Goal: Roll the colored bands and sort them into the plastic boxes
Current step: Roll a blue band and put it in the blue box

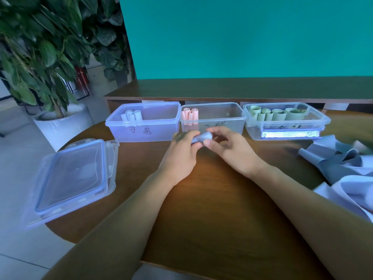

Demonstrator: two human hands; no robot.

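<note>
Head view: behind a brown wooden table (pixel 212 209), a teal wall and a potted plant are filling the background. We are holding a small pale grey-blue rolled band (pixel 201 136) between both hands, above the table and just in front of the middle clear plastic box (pixel 232 122) with pink rolls. Our left hand (pixel 181 156) is curling its fingers round the roll's left end; our right hand (pixel 228 146) is pinching its right end, thumb underneath. The roll's long axis is running left to right, tilted slightly. The left clear plastic box (pixel 161 130), already holding pale grey-blue rolls, is lying ahead and to the left, nearer our left hand, so we are judging that hand better placed for the drop. The right clear plastic box (pixel 254 130) is holding green rolls; unrolled grey-blue bands (pixel 343 164) are lying at far right, and a clear plastic lid (pixel 68 178) at left.
</note>
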